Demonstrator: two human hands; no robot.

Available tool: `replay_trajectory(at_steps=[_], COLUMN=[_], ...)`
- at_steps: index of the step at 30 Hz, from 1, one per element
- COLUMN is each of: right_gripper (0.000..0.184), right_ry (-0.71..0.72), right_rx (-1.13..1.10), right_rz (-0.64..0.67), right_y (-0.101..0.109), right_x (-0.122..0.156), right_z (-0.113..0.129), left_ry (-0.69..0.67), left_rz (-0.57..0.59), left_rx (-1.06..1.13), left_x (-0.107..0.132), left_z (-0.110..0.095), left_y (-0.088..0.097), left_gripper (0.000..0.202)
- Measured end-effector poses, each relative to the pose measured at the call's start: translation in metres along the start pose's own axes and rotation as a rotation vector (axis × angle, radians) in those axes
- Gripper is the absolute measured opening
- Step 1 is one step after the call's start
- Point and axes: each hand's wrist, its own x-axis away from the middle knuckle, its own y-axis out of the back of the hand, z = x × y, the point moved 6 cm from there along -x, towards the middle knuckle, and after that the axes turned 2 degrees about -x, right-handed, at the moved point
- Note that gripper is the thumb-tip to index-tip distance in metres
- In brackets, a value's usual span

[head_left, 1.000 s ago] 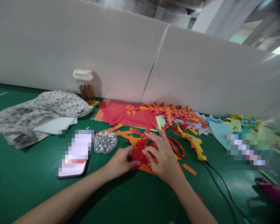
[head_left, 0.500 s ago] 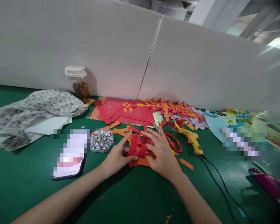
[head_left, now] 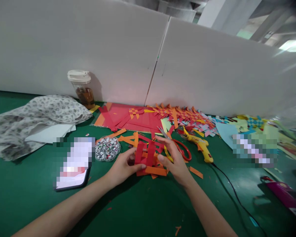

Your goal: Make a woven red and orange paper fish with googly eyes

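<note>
Left hand [head_left: 123, 166] closed on red paper strips [head_left: 150, 154], thumb laid flat over their lower left edge. Right hand [head_left: 175, 163] open, fingers parted and bent beside the strips' right side; from where I stand, cannot tell whether a fingertip touches. Piece sits between both hands, above the green worktop [head_left: 138, 210]. Strips flat, matt, straight-edged; the two foremost stand side by side, long axis running from the person toward the wall [head_left: 88, 39]. Orange strip [head_left: 156, 171] lies crosswise at the near end, left to right. Nearby: scissors [head_left: 187, 154] with glossy red loops; yellow plastic glue gun [head_left: 204, 149]; clear, scalloped case [head_left: 108, 148] of small black-and-white discs.
</note>
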Motion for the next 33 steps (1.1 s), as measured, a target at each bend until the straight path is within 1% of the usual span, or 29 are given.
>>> replay_trajectory(at_steps=[2,4,6,8,11,16,19,22,25,29,33], right_gripper=[0.062,0.073,0.076,0.074,0.069,0.072,0.072,0.073,0.074,0.067,0.059], right_ry=[-0.087,-0.188,-0.266,-0.299,-0.306,-0.318,-0.318,-0.339,-0.369,-0.360,-0.336], right_rx=[-0.136,-0.179,-0.217,-0.282,-0.316,-0.217,-0.157,-0.158,-0.232,-0.264,-0.230], right_rz=[0.089,0.161,0.207,0.221,0.196,0.118,0.096,0.111,0.149,0.121,0.068], right_y=[-0.004,-0.009,-0.014,-0.019,-0.022,-0.021,-0.020,-0.020,-0.022,-0.024,-0.025], right_x=[0.004,0.008,0.011,0.012,0.012,0.014,0.014,0.014,0.014,0.015,0.015], right_z=[-0.008,-0.014,-0.016,-0.015,-0.013,-0.015,-0.012,-0.010,-0.011,-0.015,-0.019], left_ry=[-0.004,-0.017,-0.028,-0.030,-0.031,-0.025,-0.037,-0.067,-0.076,-0.069,-0.063], left_rz=[0.009,0.022,0.032,0.039,0.047,0.040,0.020,-0.017,-0.059,-0.102,-0.089], left_rx=[0.024,0.036,0.029,0.010,-0.022,-0.044,-0.053,-0.041,-0.046,-0.070,0.007], left_x=[0.000,0.001,0.002,0.003,0.004,0.004,0.004,0.005,0.007,0.006,0.005], left_z=[-0.002,-0.006,-0.008,-0.010,-0.012,-0.015,-0.014,-0.014,-0.013,-0.013,-0.010], left_y=[-0.001,-0.002,-0.003,-0.004,-0.004,-0.005,-0.004,-0.001,0.002,0.005,0.005], left_gripper=[0.048,0.045,0.043,0.043,0.043,0.047,0.056,0.069,0.077,0.082,0.087])
